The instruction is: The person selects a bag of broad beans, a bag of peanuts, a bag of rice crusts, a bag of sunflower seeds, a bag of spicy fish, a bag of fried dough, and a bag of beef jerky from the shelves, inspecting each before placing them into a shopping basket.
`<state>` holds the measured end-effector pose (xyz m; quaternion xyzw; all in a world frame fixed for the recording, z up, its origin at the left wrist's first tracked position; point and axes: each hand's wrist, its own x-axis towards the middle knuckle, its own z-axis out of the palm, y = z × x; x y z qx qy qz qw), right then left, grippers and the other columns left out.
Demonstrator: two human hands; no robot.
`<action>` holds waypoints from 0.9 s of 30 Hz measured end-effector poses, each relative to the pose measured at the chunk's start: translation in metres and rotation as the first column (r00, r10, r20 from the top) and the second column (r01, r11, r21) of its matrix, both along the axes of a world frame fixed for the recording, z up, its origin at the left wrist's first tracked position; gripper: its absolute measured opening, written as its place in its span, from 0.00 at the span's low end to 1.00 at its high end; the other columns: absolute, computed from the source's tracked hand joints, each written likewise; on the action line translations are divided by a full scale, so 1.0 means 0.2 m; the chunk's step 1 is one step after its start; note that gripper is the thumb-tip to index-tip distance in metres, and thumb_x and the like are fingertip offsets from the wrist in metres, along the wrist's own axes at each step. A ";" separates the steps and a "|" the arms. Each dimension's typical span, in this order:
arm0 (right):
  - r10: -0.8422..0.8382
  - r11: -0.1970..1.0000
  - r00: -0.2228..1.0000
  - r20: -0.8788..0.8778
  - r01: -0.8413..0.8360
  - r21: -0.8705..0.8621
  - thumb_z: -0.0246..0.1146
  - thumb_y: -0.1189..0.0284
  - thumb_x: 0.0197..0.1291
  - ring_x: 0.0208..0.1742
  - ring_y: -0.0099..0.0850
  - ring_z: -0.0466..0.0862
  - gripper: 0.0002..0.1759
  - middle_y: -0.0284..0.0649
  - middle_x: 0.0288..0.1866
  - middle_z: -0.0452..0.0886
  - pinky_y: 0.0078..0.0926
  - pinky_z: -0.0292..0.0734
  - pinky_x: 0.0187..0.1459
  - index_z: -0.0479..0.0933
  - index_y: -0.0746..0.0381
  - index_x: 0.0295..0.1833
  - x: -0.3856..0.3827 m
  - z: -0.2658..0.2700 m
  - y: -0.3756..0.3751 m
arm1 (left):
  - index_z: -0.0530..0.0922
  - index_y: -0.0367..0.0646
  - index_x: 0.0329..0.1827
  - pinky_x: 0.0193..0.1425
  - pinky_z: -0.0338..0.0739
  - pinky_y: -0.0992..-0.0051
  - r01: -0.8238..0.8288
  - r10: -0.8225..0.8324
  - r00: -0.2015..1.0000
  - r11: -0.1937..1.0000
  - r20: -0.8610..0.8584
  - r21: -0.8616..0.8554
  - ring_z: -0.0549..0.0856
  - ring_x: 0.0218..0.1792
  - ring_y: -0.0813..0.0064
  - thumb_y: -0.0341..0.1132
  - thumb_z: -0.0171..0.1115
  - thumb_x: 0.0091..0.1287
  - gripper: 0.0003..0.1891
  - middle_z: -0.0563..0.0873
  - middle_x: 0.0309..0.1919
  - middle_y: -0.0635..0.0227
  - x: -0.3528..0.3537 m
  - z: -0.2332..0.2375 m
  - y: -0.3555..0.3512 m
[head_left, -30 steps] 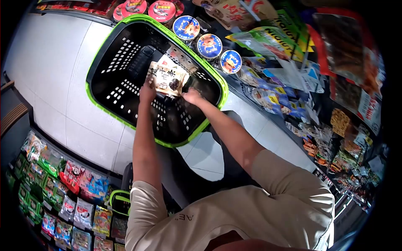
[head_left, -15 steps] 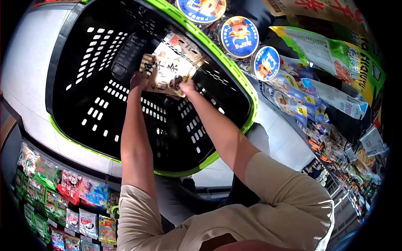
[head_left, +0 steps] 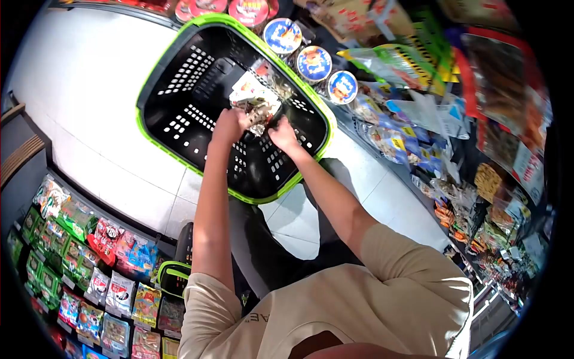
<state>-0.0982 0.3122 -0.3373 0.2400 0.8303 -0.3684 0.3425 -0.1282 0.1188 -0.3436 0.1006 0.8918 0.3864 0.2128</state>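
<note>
A black basket with a green rim (head_left: 144, 128) stands in front of me, with snack packages inside. My left hand (head_left: 229, 125) is closed on the near left side of a beige and brown snack package (head_left: 258, 112), which looks tilted and partly bunched. To the right of the package, my right hand (head_left: 283, 133) is over the basket with its fingers apart, not visibly holding anything. A white and red package (head_left: 248, 88) lies just beyond the held one.
Round tubs with blue lids (head_left: 314, 63) line the basket's right edge. Hanging snack bags (head_left: 502, 90) fill the right side. Racks of colourful packets (head_left: 119, 293) stand at the lower left, beside a second green-rimmed basket (head_left: 173, 272). White floor tiles (head_left: 89, 90) lie left.
The basket now appears smaller and farther from my head. My right hand has come off the package, which has turned from face-up to tilted, while my left hand still grips it.
</note>
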 end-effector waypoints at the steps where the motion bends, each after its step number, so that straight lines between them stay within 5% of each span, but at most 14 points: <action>1: 0.058 0.998 0.995 -0.081 -0.057 0.017 0.63 0.68 0.45 0.62 0.49 0.67 0.44 0.61 0.61 0.64 0.31 0.63 0.62 0.50 0.74 0.66 -0.02 0.19 0.01 | 0.80 0.44 0.30 0.52 0.69 0.62 0.155 -0.163 0.953 0.987 -0.254 -0.053 0.79 0.43 0.59 0.33 0.59 0.54 0.04 0.82 0.33 0.60 0.03 0.04 0.00; 3: 0.196 0.980 0.941 -0.276 -0.194 0.035 0.67 0.67 0.43 0.63 0.48 0.65 0.49 0.59 0.63 0.61 0.30 0.61 0.63 0.48 0.71 0.67 0.03 0.43 0.08 | 0.79 0.46 0.28 0.55 0.66 0.60 0.291 -0.318 0.902 0.948 -0.291 -0.133 0.78 0.44 0.62 0.34 0.57 0.55 0.04 0.82 0.32 0.64 0.03 0.51 0.06; 5: 0.256 0.943 0.784 -0.566 -0.331 -0.032 0.68 0.69 0.44 0.61 0.47 0.67 0.42 0.53 0.60 0.66 0.32 0.63 0.61 0.58 0.67 0.65 0.06 0.72 0.15 | 0.78 0.46 0.27 0.50 0.69 0.60 0.318 -0.322 0.938 0.947 -0.126 -0.046 0.78 0.39 0.59 0.34 0.56 0.55 0.04 0.81 0.28 0.64 0.05 0.95 0.12; 7: 0.256 0.866 0.720 -0.645 -0.467 -0.177 0.68 0.70 0.46 0.55 0.42 0.75 0.28 0.48 0.53 0.75 0.32 0.69 0.55 0.72 0.63 0.55 0.06 1.01 0.26 | 0.77 0.45 0.26 0.44 0.72 0.61 0.340 -0.349 0.935 0.932 -0.056 -0.126 0.78 0.36 0.56 0.33 0.57 0.53 0.03 0.80 0.25 0.63 0.15 1.12 0.16; 9: 0.235 0.818 0.881 -0.411 -0.408 -0.406 0.67 0.70 0.50 0.42 0.35 0.81 0.16 0.44 0.40 0.82 0.29 0.74 0.45 0.78 0.64 0.45 0.08 1.36 0.33 | 0.76 0.45 0.25 0.37 0.73 0.62 0.293 -0.301 0.942 0.953 -0.146 -0.076 0.78 0.33 0.55 0.33 0.56 0.53 0.03 0.79 0.23 0.60 0.17 1.47 0.16; 11: 0.169 0.764 0.867 -0.469 -0.417 -0.493 0.66 0.69 0.53 0.35 0.28 0.82 0.14 0.42 0.35 0.83 0.24 0.75 0.40 0.78 0.66 0.43 0.11 1.68 0.38 | 0.76 0.43 0.22 0.35 0.72 0.63 0.168 -0.152 0.978 0.980 -0.144 0.110 0.78 0.32 0.56 0.34 0.58 0.53 0.06 0.79 0.23 0.58 0.16 1.94 0.21; 13: 0.187 0.797 0.866 -0.464 -0.410 -0.444 0.65 0.69 0.54 0.37 0.24 0.80 0.13 0.39 0.36 0.83 0.22 0.74 0.41 0.78 0.66 0.42 0.10 1.99 0.44 | 0.79 0.41 0.24 0.35 0.69 0.68 0.088 -0.087 0.996 0.986 -0.015 0.140 0.72 0.24 0.61 0.35 0.62 0.53 0.07 0.80 0.24 0.62 0.17 2.23 0.24; 15: 0.162 0.795 0.849 -0.503 -0.414 -0.443 0.64 0.69 0.55 0.37 0.22 0.79 0.12 0.38 0.35 0.82 0.21 0.73 0.41 0.78 0.65 0.42 0.08 2.29 0.47 | 0.82 0.42 0.29 0.32 0.69 0.70 0.067 -0.039 0.985 0.984 -0.165 0.165 0.74 0.25 0.68 0.36 0.63 0.54 0.07 0.80 0.21 0.65 0.20 2.43 0.27; 17: 0.142 0.784 0.821 -0.553 -0.434 -0.443 0.62 0.69 0.57 0.35 0.20 0.78 0.11 0.36 0.33 0.82 0.20 0.73 0.41 0.79 0.66 0.41 0.06 2.49 0.50 | 0.82 0.42 0.31 0.32 0.70 0.73 0.292 -0.167 0.725 0.953 -0.668 0.079 0.75 0.25 0.71 0.33 0.63 0.53 0.06 0.81 0.22 0.69 0.19 2.58 0.31; 22: 0.076 0.793 0.703 -0.707 -0.473 -0.384 0.63 0.68 0.56 0.32 0.23 0.80 0.11 0.38 0.30 0.82 0.21 0.74 0.37 0.79 0.66 0.38 -0.03 2.76 0.50 | 0.81 0.36 0.33 0.34 0.72 0.78 -0.039 0.183 0.943 0.892 -0.280 0.451 0.77 0.27 0.76 0.31 0.63 0.57 0.06 0.82 0.26 0.66 0.19 2.82 0.38; 27: 0.105 0.816 0.663 -0.742 -0.484 -0.317 0.63 0.67 0.55 0.34 0.30 0.82 0.12 0.42 0.34 0.82 0.24 0.75 0.38 0.79 0.64 0.40 -0.11 2.93 0.40 | 0.81 0.35 0.34 0.35 0.71 0.81 -0.101 0.164 0.975 0.925 -0.147 0.366 0.77 0.30 0.82 0.32 0.64 0.57 0.09 0.81 0.29 0.68 0.07 2.98 0.25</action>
